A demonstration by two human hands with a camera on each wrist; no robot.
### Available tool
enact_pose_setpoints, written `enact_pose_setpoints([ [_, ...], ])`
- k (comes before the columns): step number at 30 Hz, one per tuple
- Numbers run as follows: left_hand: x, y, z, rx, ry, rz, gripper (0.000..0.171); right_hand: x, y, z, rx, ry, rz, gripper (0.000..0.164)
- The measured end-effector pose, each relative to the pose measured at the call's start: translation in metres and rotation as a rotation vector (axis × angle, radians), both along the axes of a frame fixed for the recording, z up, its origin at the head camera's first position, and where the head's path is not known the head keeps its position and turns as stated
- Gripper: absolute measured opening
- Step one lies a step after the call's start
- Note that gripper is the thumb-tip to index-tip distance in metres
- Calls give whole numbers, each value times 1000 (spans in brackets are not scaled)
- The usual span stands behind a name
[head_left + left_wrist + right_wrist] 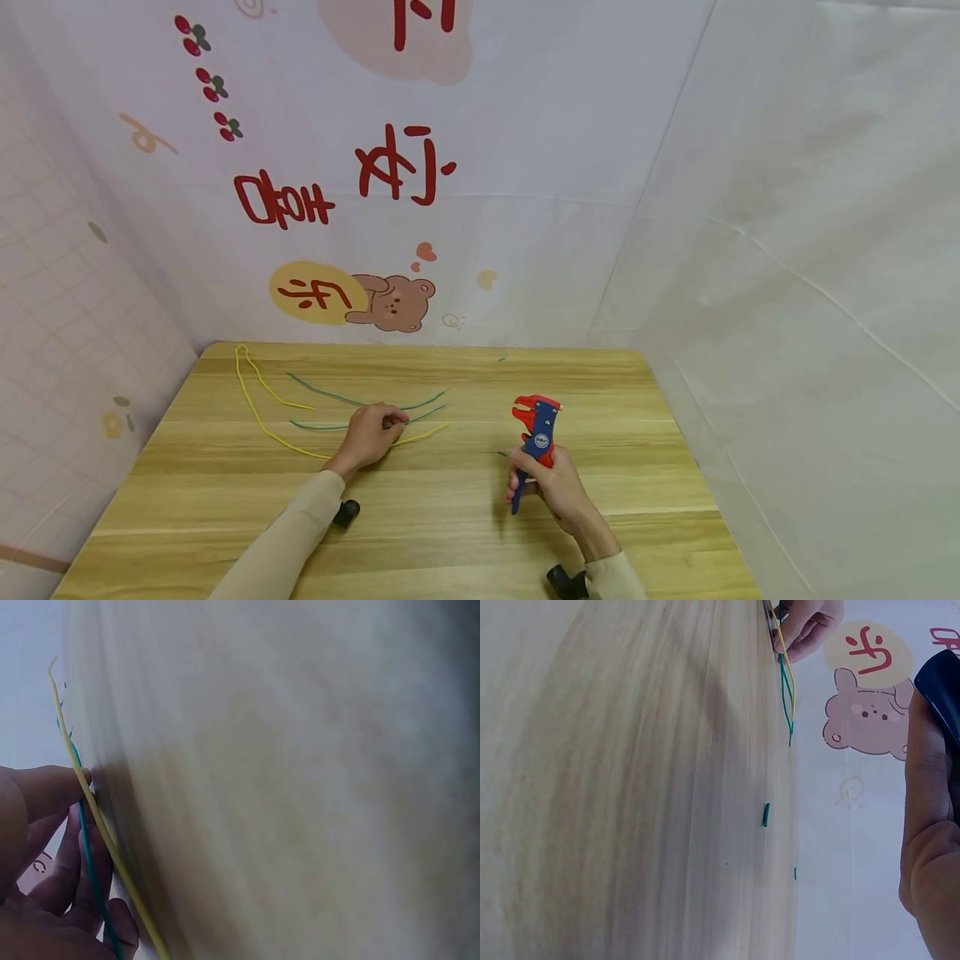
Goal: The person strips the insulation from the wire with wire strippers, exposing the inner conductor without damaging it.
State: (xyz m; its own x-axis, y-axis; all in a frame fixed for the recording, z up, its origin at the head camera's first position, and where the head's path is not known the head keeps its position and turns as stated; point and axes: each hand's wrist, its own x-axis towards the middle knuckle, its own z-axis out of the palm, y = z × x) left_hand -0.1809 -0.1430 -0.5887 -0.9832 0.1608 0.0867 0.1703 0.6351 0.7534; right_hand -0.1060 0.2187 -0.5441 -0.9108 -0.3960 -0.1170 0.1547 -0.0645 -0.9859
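Observation:
My left hand [369,435] is low over the table, thumb and fingertips pinching a green wire [315,427]. In the left wrist view this green wire [91,874] runs between thumb and fingers, and a yellow wire [120,859] crosses in front of them. Just behind the hand lies a second green wire [322,389]. The long yellow wire [260,417] loops at the left and passes by the wrist. To the right, my right hand [562,493] grips red-and-blue wire strippers [543,423] by the handles, red jaws upward and apart from the wires.
Short green bits lie on the wooden table [427,533]: one near the back edge [502,359], another, a green offcut [766,815], beside the right hand. Printed cloth walls [525,250] stand behind and at both sides. Black devices [346,513] sit at the wrists.

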Motion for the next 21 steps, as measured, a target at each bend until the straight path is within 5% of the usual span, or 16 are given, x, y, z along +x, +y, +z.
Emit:
enact_pose_setpoints([
  [21, 2, 3, 1, -5, 6, 14, 13, -2, -2, 0, 21, 5, 2, 20],
])
